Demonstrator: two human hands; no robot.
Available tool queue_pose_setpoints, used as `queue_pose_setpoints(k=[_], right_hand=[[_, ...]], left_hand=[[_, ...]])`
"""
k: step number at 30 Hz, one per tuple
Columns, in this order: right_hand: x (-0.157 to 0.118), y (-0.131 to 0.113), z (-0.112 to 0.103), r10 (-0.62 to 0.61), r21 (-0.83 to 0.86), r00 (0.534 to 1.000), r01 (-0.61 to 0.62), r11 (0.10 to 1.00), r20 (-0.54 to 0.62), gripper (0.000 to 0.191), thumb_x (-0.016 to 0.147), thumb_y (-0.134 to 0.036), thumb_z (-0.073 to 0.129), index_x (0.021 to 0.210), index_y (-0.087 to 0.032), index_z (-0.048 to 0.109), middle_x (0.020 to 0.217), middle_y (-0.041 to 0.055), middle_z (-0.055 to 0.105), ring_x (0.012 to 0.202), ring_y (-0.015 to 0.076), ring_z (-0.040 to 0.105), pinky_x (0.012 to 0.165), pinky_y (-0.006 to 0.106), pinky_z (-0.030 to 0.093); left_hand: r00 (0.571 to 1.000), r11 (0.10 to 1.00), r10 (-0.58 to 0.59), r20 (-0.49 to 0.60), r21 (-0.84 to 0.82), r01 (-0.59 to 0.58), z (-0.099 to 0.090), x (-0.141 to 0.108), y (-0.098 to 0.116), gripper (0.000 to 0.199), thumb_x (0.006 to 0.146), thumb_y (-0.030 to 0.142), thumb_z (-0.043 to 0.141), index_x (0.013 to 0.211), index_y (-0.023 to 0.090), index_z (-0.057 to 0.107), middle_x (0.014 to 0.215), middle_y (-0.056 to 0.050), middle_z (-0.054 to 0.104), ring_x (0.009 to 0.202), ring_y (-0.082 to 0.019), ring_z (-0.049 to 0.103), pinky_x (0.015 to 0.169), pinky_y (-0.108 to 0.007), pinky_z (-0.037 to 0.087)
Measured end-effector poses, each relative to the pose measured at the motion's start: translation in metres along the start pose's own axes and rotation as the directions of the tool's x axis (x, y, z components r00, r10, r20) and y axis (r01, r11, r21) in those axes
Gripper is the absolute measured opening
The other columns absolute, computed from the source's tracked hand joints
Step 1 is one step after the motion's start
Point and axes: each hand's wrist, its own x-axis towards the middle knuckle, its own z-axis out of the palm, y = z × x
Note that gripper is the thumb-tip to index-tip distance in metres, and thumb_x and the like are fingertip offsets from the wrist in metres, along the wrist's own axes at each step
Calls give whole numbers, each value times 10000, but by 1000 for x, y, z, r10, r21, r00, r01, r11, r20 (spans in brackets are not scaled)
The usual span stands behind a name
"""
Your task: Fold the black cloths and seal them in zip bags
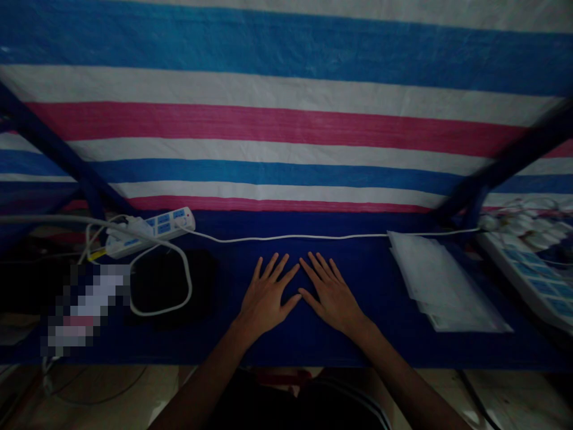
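Note:
My left hand (268,292) lies flat on the blue tabletop (286,346), palm down with its fingers spread. Beside it my right hand (331,292) rests the same way, fingers apart. The index fingertips and the thumbs of both hands come close together, and I cannot tell whether they touch. Neither hand holds anything. Beyond the fingertips a thin white cable (286,237) runs across the table. Several flat, whitish translucent sheets or bags (447,286) lie to the right of my right hand. A black object (201,292) is left of my left hand, its kind unclear in the dark.
At the back left is a white power strip (168,224) with plugs in it; a thick white cable (190,280) loops over the black object. Another power strip (532,280) with several plugs lies at the right. Striped sheeting (286,131) hangs behind, between blue frame bars (501,161).

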Motion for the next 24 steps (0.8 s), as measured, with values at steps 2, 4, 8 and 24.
queue_pose_setpoints(k=[2, 4, 8, 24], right_hand=[[-2, -2, 0, 19, -8, 1000, -19, 1000, -13, 672, 1061, -524, 426, 1653, -227, 313, 1722, 127, 278, 1610, 302, 210, 1295, 590, 214], [-2, -5, 1, 29, -1, 999, -29, 1000, -28, 674, 1055, -516, 436, 1659, -248, 298, 1727, 110, 270, 1608, 304, 217, 1295, 590, 214], [-1, -7, 3, 46, 22, 998, -45, 999, -52, 726, 1048, -518, 445, 1683, -252, 214, 1722, 96, 288, 1605, 302, 232, 1301, 586, 208], [-1, -8, 1, 75, 46, 996, -73, 996, -50, 664, 1062, -522, 420, 1644, -214, 338, 1708, 113, 315, 1603, 276, 243, 1303, 561, 227]], left_hand=[[1000, 1000, -21, -19, 9, 22, 0, -1, 1, 693, 998, 506, 582, 1622, 317, 347, 1710, -95, 330, 1601, -365, 228, 1273, -703, 143], [998, 999, -47, -37, 15, 48, 1, -1, 2, 721, 988, 508, 595, 1630, 306, 335, 1717, -108, 308, 1603, -392, 205, 1260, -733, 131], [997, 998, -58, -45, 12, 59, 2, -2, 3, 750, 990, 516, 582, 1642, 276, 299, 1716, -120, 307, 1599, -405, 207, 1252, -747, 130], [997, 998, -58, -49, 24, 59, 3, -1, 1, 703, 991, 526, 573, 1612, 271, 365, 1703, -111, 338, 1589, -400, 241, 1252, -735, 171]])
